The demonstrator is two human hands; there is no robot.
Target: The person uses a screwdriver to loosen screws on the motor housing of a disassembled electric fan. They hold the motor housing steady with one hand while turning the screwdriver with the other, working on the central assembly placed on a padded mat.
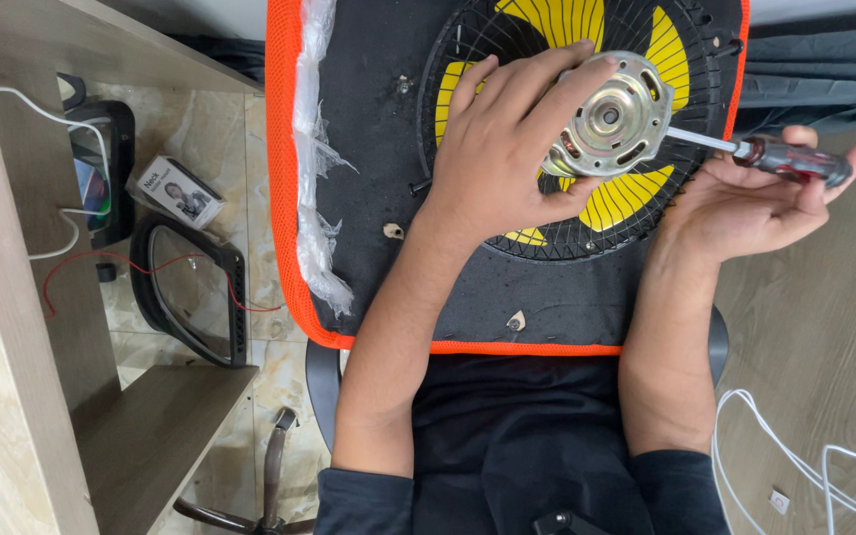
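Observation:
My left hand grips a round metal fan motor, holding it above a black wire fan guard with yellow blades behind it. My right hand holds a screwdriver with a dark red and black handle. Its shaft points left and its tip touches the motor's side. Guard and blades lie on a black mat with an orange edge across my lap.
Loose screws and small bits lie on the mat beside a strip of clear plastic. A small box and a black frame sit on the tiled floor at left. White cables trail at lower right.

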